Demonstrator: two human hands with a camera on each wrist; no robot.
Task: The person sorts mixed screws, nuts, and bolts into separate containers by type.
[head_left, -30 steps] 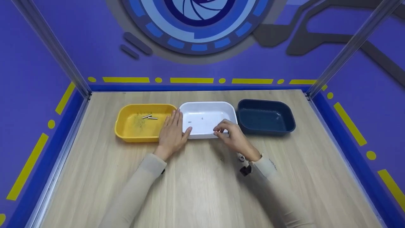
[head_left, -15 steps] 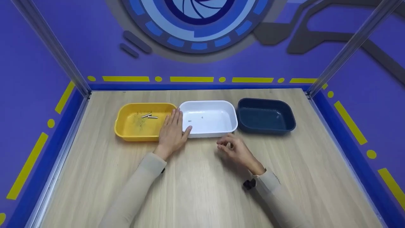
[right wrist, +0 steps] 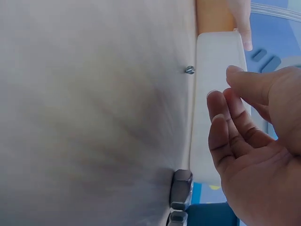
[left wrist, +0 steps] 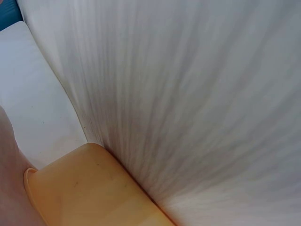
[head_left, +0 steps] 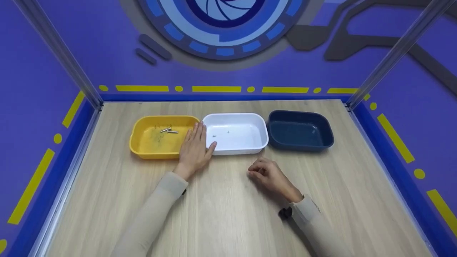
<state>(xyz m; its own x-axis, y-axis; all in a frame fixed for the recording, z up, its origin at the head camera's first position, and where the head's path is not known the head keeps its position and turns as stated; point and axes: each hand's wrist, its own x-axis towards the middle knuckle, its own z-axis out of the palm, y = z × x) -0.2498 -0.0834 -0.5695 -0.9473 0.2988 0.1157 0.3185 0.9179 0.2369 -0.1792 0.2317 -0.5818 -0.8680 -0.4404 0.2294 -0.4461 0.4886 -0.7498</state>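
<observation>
My left hand (head_left: 192, 151) lies with fingers straight across the adjoining rims of the yellow bin (head_left: 144, 156) and the white bin (head_left: 246, 151). Silver metal pins (head_left: 172, 131) rest inside the yellow bin, and two tiny dark bits (head_left: 214, 136) are on the white bin's floor. In front of the white bin, my right hand (head_left: 273, 176) hovers over the table, fingers loosely curled. The right wrist view shows the thumb (right wrist: 249, 84) apart from the fingertips, nothing between them. A small screw (right wrist: 189, 69) and a larger dark metal piece (right wrist: 181, 187) lie on the table near this hand.
A dark blue bin (head_left: 301, 145) stands to the right of the white one, completing the row. Blue panels (head_left: 228, 76) enclose the wooden table (head_left: 214, 214) at the back and sides. Another shiny metal piece (right wrist: 178, 217) sits below the dark one.
My right hand has drawn back from over the white bin's front right corner to the table before it. Metal pieces seen beside its wrist are now hidden in the head view. My left hand stays put.
</observation>
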